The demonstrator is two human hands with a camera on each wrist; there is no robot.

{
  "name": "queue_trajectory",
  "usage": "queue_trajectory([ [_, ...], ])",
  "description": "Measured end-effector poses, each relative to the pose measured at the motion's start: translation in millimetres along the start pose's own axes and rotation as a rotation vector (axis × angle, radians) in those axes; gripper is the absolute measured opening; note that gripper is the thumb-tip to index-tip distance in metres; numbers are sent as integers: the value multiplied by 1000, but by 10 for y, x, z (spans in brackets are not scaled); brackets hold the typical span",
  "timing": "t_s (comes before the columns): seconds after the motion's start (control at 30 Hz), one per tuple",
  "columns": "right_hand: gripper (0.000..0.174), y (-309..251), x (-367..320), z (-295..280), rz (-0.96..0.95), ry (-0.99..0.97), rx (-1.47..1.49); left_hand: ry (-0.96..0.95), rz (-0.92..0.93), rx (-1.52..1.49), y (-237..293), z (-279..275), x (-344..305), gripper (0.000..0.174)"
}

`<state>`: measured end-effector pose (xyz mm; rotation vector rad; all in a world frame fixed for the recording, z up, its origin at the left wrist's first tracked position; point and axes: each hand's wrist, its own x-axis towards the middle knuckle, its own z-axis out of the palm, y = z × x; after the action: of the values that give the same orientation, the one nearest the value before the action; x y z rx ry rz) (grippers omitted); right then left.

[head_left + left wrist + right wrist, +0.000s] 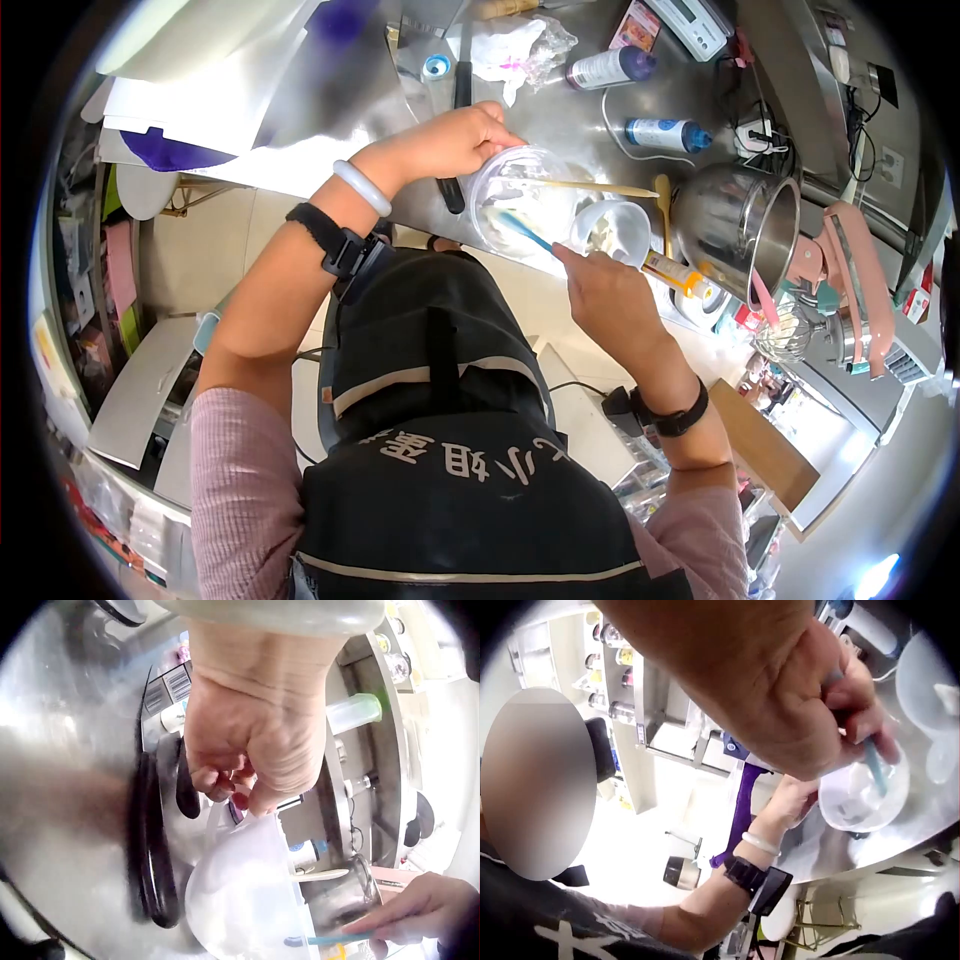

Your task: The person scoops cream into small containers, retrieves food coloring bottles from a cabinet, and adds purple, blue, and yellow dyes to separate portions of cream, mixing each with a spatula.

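Note:
The left hand (455,140) pinches the rim of a translucent plastic bowl (482,205); in the left wrist view its thumb and fingers (259,761) close on the edge of the bowl (240,881). Curled round a blue spatula (530,232) is the right hand (608,300), at the bowl's near right side. The spatula's tip lies inside the bowl among white, creamy stuff, as the right wrist view shows of the spatula (876,769). A pale wooden stick (600,187) lies across the bowl's rim. Beside it stands a smaller cup (625,232) with whitish content.
Right of the cup are a wooden spoon (663,210), an orange-labelled tube (675,272), a steel mixing bowl (735,230) and a pink mixer (858,280). Two bottles, one purple-capped (610,67) and one blue-capped (668,134), lie behind. A black handle (452,193) is left of the bowl.

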<state>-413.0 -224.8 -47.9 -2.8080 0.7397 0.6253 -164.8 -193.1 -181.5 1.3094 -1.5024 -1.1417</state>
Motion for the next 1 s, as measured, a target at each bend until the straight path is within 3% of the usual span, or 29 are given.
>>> queue_trajectory([
  [0.07, 34, 13, -17, -107, -108, -6, -168, -6, 41, 36, 5, -8, 7, 36],
  [0.17, 33, 87, 35, -272, -90, -14, -222, -25, -42, 48, 61, -13, 6, 35],
  [0.3, 33, 150, 3, -247, 46, -105, -121, 12, 28, 89, -32, 4, 22, 30],
  [0.47, 30, 21, 4, -143, -26, 11, -7, -1, -19, 79, 7, 9, 17, 30],
  [0.53, 29, 93, -37, -103, -124, 16, -209, -2, -23, 83, 10, 16, 8, 30],
  [0.63, 29, 162, -26, -251, -75, 95, -143, -5, -26, 99, 20, -12, 18, 29],
  [0.77, 29, 65, -47, -59, 51, -112, -128, -18, -50, 53, 95, 9, 12, 31],
  [0.9, 34, 52, -46, -83, -94, 16, -108, -23, -27, 79, 80, 4, 21, 32],
  [1.0, 37, 151, -66, -186, -79, -18, -171, -34, -48, 107, 50, 8, 28, 31],
])
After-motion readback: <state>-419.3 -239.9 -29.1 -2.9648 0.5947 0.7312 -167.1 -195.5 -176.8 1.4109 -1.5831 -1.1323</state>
